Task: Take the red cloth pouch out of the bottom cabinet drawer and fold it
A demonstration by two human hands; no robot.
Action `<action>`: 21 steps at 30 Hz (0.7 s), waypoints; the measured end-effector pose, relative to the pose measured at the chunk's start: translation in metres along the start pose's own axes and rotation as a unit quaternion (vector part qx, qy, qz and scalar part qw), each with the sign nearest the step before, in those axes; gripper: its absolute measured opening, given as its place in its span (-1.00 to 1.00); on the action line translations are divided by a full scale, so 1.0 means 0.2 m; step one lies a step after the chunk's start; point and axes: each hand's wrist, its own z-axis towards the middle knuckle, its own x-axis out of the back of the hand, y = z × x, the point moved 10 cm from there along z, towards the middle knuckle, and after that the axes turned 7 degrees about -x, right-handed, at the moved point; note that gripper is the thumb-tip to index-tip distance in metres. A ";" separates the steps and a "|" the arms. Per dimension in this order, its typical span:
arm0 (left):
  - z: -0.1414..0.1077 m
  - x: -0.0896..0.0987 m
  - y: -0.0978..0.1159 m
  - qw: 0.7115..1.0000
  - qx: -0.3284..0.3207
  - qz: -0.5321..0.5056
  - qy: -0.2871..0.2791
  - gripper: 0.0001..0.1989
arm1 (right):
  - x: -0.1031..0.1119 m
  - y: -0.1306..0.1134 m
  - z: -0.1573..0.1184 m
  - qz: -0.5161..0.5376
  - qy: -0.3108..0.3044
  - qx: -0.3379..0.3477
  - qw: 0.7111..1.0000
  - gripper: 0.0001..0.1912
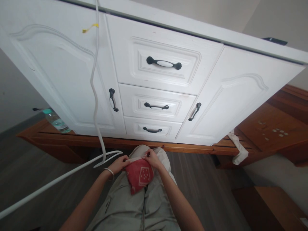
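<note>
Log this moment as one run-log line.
left hand: grips red cloth top edge | right hand: grips same edge | cloth: on lap | white cabinet: ahead, closed

Probably a home room: white cabinet (154, 80) with drawers, wood floor (36, 179).

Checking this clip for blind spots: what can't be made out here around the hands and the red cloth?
- Head view: the top edge of the red cloth is covered by the left hand and right hand, so the grip cannot be seen.
- The white pattern on the cloth is too small to read.
- The plastic bottle is partly hidden behind the white cabinet.
- The white cable runs out of the frame's top and left edges.
</note>
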 end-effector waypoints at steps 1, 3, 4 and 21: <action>0.00 0.00 -0.01 1.000 -0.001 0.001 0.015 -0.45 | 0.00 0.01 0.00 -0.003 -0.004 -0.005 1.000 -0.74; 0.00 0.00 -0.01 0.999 -0.007 0.007 0.047 -0.43 | 0.00 0.02 0.00 -0.012 -0.020 -0.010 1.000 -0.71; 0.00 0.00 0.00 0.998 -0.011 0.012 0.063 -0.42 | 0.01 0.02 -0.01 -0.018 -0.028 -0.010 0.999 -0.72; -0.31 -0.25 1.08 0.961 -0.253 0.089 -0.073 -0.47 | 0.27 -0.73 -0.63 -0.155 -0.144 0.194 0.958 -0.88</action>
